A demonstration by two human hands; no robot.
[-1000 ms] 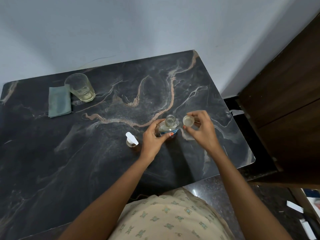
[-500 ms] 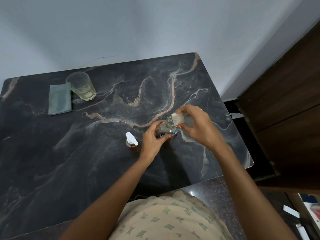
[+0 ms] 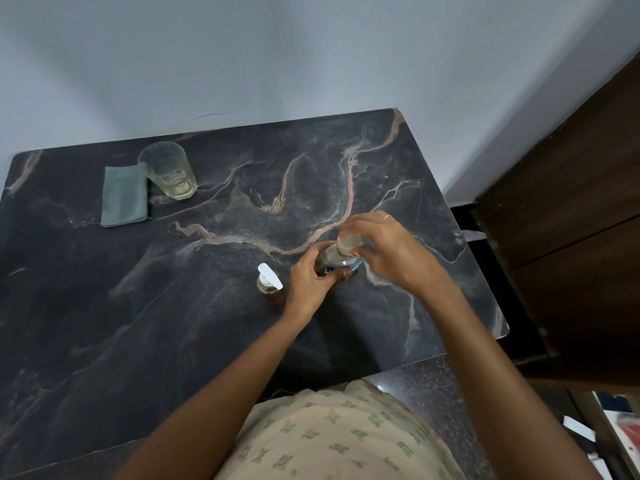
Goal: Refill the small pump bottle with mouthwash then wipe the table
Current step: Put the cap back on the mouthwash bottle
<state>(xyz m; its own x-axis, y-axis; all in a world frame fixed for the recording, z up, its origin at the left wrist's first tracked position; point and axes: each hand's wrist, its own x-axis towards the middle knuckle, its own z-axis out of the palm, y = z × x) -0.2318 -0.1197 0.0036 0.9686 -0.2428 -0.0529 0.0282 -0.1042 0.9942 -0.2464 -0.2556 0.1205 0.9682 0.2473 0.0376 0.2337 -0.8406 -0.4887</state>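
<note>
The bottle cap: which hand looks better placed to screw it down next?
Right, most likely. The right hand pinches the cap sitting atop the mouthwash bottle; the left hand grips that bottle's body, steadying it on the table.

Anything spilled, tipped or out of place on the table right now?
Nothing stands out. The glass, pump bottle and mouthwash bottle stand upright, the cloth lies flat, and no clear puddle shows on the table.

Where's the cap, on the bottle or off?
On: right hand holds the cap over the bottle mouth; left hand grips the bottle. Tightness: cannot tell.
</note>
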